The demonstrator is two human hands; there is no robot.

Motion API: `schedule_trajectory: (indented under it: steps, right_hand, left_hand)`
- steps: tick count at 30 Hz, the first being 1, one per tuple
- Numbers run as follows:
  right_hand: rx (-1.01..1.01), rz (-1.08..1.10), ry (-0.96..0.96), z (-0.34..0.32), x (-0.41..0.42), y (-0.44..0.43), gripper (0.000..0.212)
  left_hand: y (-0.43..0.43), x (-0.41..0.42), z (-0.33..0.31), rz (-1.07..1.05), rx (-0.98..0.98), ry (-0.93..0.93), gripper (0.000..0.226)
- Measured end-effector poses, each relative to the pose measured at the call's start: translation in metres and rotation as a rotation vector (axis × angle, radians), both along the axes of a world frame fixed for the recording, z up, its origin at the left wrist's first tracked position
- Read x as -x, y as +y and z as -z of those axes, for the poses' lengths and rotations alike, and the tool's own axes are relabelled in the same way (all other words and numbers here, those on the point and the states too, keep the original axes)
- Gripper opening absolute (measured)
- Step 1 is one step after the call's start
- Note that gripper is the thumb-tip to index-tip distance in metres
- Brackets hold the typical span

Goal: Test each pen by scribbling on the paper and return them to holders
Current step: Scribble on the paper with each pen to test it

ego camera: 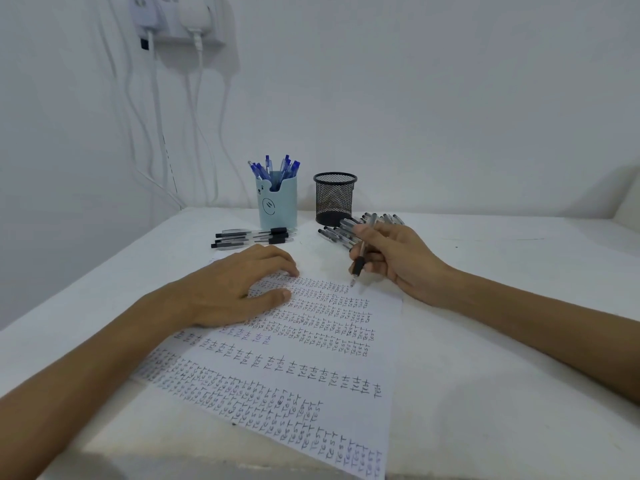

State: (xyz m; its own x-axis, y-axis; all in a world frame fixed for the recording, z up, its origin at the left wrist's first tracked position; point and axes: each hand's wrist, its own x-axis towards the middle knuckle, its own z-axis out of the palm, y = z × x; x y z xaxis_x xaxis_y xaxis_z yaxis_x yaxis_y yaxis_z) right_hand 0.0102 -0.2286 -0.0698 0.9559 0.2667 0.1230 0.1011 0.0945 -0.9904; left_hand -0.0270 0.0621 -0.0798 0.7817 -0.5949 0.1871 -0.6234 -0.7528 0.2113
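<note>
A white sheet of paper (311,375) covered in rows of the word "test" lies on the white table (502,375). My left hand (228,289) rests flat on the paper's far left part, fingers spread. My right hand (398,258) grips a black pen (360,259), its tip just at the paper's far right edge. A light blue holder (277,202) holds several blue pens (275,168). Beside it stands an empty-looking black mesh holder (334,199). Loose black pens lie in a left group (252,237) and a right pile (346,230) behind my right hand.
A wall socket with plugged chargers (173,19) sits at the upper left, with white cables (156,133) hanging down to the table's back left corner. The white wall runs close behind the holders. The table's front edge is at the bottom of the view.
</note>
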Motion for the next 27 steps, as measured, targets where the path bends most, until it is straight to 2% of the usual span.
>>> schedule_trajectory:
  steps: [3, 9, 14, 16, 20, 27]
  right_hand:
    - [0.135, -0.019, -0.017, -0.011, -0.008, -0.001, 0.027]
    - [0.416, 0.137, -0.194, -0.044, -0.041, -0.009, 0.040]
    - [0.972, 0.313, -0.456, -0.055, -0.075, -0.020, 0.038]
    - [1.118, 0.324, -0.486, -0.054, -0.087, -0.020, 0.043]
    - [1.249, 0.364, -0.447, -0.044, -0.101, -0.019, 0.052]
    - [1.327, 0.420, -0.489, -0.037, -0.097, -0.012, 0.046]
  left_hand:
    - [0.001, -0.001, 0.001, 0.007, 0.000, 0.001, 0.044]
    - [0.002, -0.003, 0.002, 0.022, 0.014, -0.002, 0.044]
    - [0.001, -0.002, 0.001, 0.025, 0.028, 0.000, 0.044]
    - [0.002, -0.002, 0.001, 0.030, 0.038, -0.002, 0.043]
    - [0.002, -0.002, 0.002, 0.035, 0.039, -0.005, 0.043]
    - [0.003, -0.005, 0.002, 0.037, 0.041, 0.005, 0.045]
